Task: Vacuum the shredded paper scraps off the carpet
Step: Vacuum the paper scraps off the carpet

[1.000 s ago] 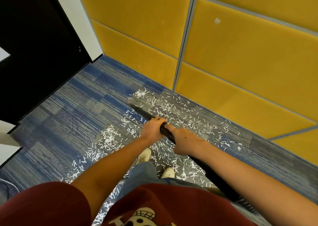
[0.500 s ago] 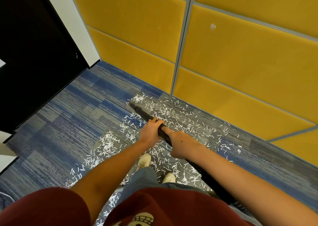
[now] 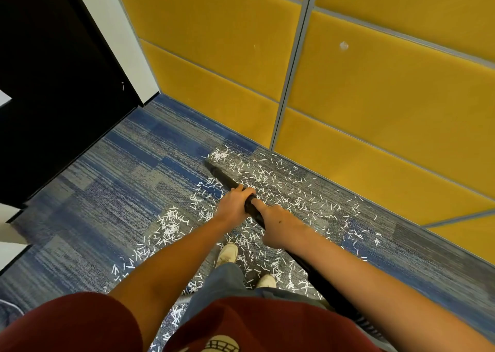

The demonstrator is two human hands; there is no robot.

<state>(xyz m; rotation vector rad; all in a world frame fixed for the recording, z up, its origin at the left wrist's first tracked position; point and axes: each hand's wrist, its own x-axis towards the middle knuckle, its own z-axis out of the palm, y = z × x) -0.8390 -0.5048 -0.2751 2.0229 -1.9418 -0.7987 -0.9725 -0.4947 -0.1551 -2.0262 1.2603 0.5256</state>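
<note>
Head view: looking down on the carpet (image 3: pixel 107 190), blue-grey tiles that meet the yellow wall panels (image 3: pixel 375 97) toward 1 o'clock.
paper scraps (image 3: pixel 270 181): white slivers strewn over the carpet in a band from 7 o'clock to 3 o'clock, under and around both hands; near clump (image 3: pixel 171 224) at 8 o'clock of the hands, far clump (image 3: pixel 219 154) at 11 o'clock.
vacuum wand (image 3: pixel 225 178): black tube slanting from 5 o'clock up to 11 o'clock, low end on the carpet.
right hand (image 3: pixel 278 225): fingers wrapped round the wand, nearer the body.
left hand (image 3: pixel 234 204): wrapped round the wand at 10 o'clock of the right hand, a short bare stretch of tube between them.
nozzle tip (image 3: pixel 210 165): at 11 o'clock of the left hand, just beside the far clump.
shoes (image 3: pixel 227 252): pale, among scraps at 6 o'clock of the hands.
change: over the last second both holds and their order are unchanged; the tip stays beside the far clump.
writing: cream print (image 3: pixel 219 345) on the red shirt (image 3: pixel 67 325), cut by the bottom edge, unreadable.
</note>
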